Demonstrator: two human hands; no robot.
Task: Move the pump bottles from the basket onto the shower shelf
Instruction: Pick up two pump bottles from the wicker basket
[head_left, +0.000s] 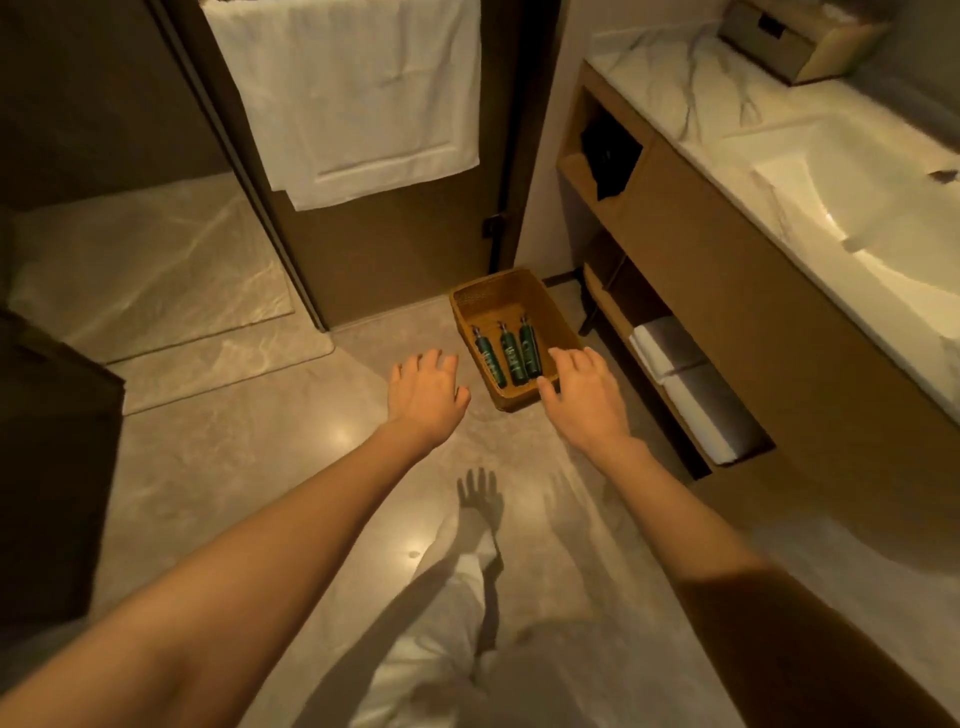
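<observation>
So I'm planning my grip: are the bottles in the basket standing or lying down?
Lying down. All three bottles lie side by side on the floor of the basket, pumps pointing away.

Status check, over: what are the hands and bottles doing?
Both hands, left and right, open, empty, above basket. Three bottles lying inside. Nothing in the way.

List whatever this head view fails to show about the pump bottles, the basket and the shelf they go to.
- Shower shelf: not in the head view at all, so where the bottles go cannot be told.
- Three dark green pump bottles: label print too small to read.
- Brown woven basket: its near right corner is hidden behind the open right hand.
- Hanging white towel: cut off by the top edge.
- Open left hand: beside the basket; contact cannot be judged.
</observation>
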